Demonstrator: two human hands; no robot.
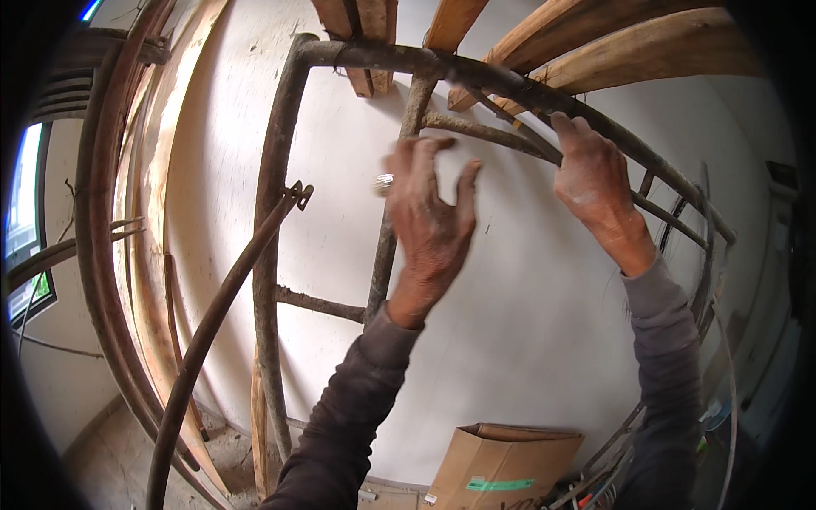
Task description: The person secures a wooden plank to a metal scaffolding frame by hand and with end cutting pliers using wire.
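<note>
A rusty, dirt-crusted steel scaffold frame (pixel 269 170) leans upright against a white wall. My left hand (pixel 429 200) is raised before its inner upright, fingers apart and thumb stretched out, slightly blurred; nothing shows in its grasp. A shiny silver piece (pixel 384 184) shows beside its fingers, perhaps a ring. My right hand (pixel 595 170) is closed just below the frame's curved top pipe (pixel 476 70). A thin dark bar with a yellow spot (pixel 516 125) runs toward its fingers; whether they hold it I cannot tell.
Wooden beams (pixel 629 59) jut out above the top pipe. Tall planks (pixel 174 127) and bent pipes (pixel 98 212) stand at left, with a loose pipe (pixel 221 327) ending in a slotted tip. Below are an open cardboard box (pixel 501 463) and jumbled tools (pixel 595 497).
</note>
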